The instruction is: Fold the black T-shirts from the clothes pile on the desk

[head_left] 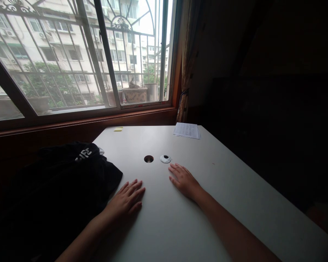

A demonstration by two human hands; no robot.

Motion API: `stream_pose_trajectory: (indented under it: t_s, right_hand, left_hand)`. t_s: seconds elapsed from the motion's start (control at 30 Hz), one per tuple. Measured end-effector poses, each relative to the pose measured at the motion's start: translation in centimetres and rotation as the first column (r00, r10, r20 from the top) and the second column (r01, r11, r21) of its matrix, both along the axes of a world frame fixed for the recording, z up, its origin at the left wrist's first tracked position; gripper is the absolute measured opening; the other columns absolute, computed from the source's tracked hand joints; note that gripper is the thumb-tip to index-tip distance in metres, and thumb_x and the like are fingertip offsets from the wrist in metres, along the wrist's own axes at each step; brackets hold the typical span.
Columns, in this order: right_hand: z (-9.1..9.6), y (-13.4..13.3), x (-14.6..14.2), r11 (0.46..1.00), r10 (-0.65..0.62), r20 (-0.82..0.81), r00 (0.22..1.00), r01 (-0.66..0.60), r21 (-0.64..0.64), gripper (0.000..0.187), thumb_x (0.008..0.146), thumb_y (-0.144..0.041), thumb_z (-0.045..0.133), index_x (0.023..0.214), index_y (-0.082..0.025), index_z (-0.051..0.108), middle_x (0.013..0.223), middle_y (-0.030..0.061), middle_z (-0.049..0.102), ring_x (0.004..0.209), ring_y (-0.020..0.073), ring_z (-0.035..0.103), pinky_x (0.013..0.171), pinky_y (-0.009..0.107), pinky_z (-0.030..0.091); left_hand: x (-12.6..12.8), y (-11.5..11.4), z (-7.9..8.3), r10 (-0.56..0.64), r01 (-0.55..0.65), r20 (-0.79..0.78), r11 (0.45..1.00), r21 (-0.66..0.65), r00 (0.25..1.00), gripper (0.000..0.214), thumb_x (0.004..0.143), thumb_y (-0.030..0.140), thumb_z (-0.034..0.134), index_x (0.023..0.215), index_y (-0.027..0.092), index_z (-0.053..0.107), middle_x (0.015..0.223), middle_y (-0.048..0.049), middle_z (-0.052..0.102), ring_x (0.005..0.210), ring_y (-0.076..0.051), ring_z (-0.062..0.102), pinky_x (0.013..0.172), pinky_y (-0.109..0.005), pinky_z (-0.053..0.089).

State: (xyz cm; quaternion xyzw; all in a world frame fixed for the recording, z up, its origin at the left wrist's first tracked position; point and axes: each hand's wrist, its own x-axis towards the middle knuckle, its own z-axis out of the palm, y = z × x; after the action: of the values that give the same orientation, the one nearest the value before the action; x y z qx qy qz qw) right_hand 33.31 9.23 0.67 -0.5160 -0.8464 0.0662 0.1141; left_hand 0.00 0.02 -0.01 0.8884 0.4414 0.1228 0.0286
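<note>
My left hand (pixel 125 201) lies flat, palm down, on the white table (pixel 229 189), fingers stretched out and holding nothing. Its wrist rests against the edge of a black garment (pixel 65 182) with white lettering, heaped on the table's left side. My right hand (pixel 183 179) also lies flat and open on the tabletop, fingers apart, holding nothing. Just beyond its fingertips sit a round cable hole (pixel 148 158) and a white grommet cap (pixel 165 158), lying loose beside the hole.
A printed sheet of paper (pixel 187 130) lies at the table's far right corner, and a yellow sticky-note pad (pixel 118 128) at the far left. A barred window (pixel 79 58) and a tied curtain (pixel 186 72) stand behind. The room to the right is dark.
</note>
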Motion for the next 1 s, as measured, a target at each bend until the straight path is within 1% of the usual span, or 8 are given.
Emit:
stream_pose_trajectory:
  t_s: [0.13,0.33,0.7,1.0]
  right_hand:
    - [-0.16,0.14,0.07,1.000,0.002,-0.005,1.000,-0.002,0.001,0.058,0.102,-0.049,0.035,0.151,-0.021,0.047,0.161,0.0062,0.039,0.151,0.0248,0.028,0.124,0.043,0.018]
    - [-0.24,0.14,0.08,1.000,0.004,-0.006,1.000,-0.004,-0.001,0.059,0.102,-0.049,0.034,0.152,-0.021,0.046,0.161,0.0059,0.039,0.151,0.0249,0.028,0.124,0.043,0.018]
    - [-0.57,0.32,0.12,1.000,0.009,-0.007,1.000,-0.009,0.008,0.058,0.102,-0.050,0.034,0.151,-0.021,0.047,0.161,0.0061,0.039,0.151,0.0246,0.028,0.125,0.042,0.017]
    - [-0.54,0.29,0.08,1.000,0.006,-0.009,1.000,-0.006,0.007,0.058,0.102,-0.050,0.035,0.151,-0.021,0.047,0.161,0.0056,0.039,0.151,0.0250,0.028,0.124,0.042,0.017]
  left_hand:
    - [0.03,-0.09,0.09,-0.005,0.005,0.004,1.000,0.006,1.000,0.053,0.104,0.047,0.044,0.156,0.036,0.035,0.162,-0.0021,0.034,0.149,-0.029,0.032,0.121,-0.053,0.031]
    - [0.12,-0.05,0.20,0.009,-0.010,-0.024,0.999,-0.031,1.000,0.053,0.105,0.049,0.040,0.156,0.036,0.033,0.164,-0.0009,0.032,0.151,-0.029,0.029,0.122,-0.055,0.031]
    - [0.05,-0.04,0.15,0.011,-0.011,-0.028,0.999,-0.030,1.000,0.053,0.105,0.049,0.040,0.156,0.036,0.034,0.163,-0.0008,0.033,0.150,-0.028,0.030,0.122,-0.054,0.030]
    - [0.04,-0.11,0.10,0.000,0.000,-0.015,1.000,0.014,1.000,0.052,0.105,0.046,0.044,0.155,0.035,0.036,0.162,-0.0025,0.036,0.149,-0.028,0.033,0.121,-0.052,0.032]
